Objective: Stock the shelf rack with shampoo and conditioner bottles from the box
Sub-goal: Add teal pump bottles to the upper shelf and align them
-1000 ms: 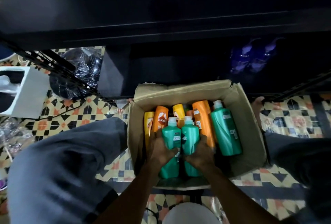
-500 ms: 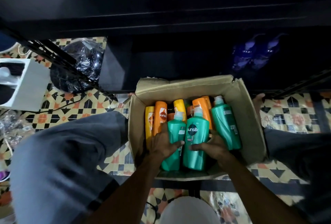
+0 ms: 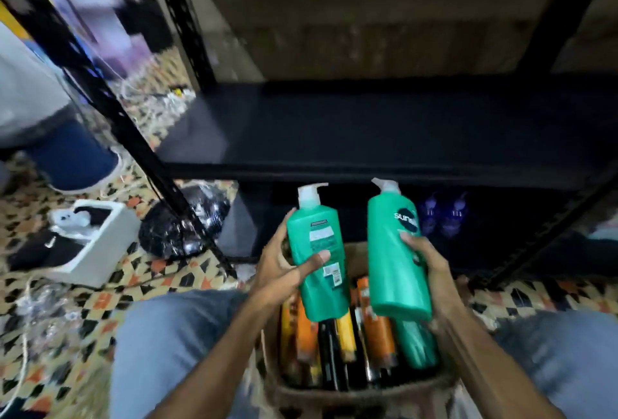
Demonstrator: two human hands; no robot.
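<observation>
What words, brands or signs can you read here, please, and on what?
"suns", rest unclear: badge on the right green bottle, in the right hand.
Back label of the left green bottle, in the left hand: too blurred.
Labels of the orange bottles: too blurred.
White swoosh, no words: black item.

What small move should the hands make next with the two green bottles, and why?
Probably carry both forward and stand them on the black shelf board: the left hand grips one green bottle, the right hand grips the second green bottle, both above the box, and the board shows free space.
</observation>
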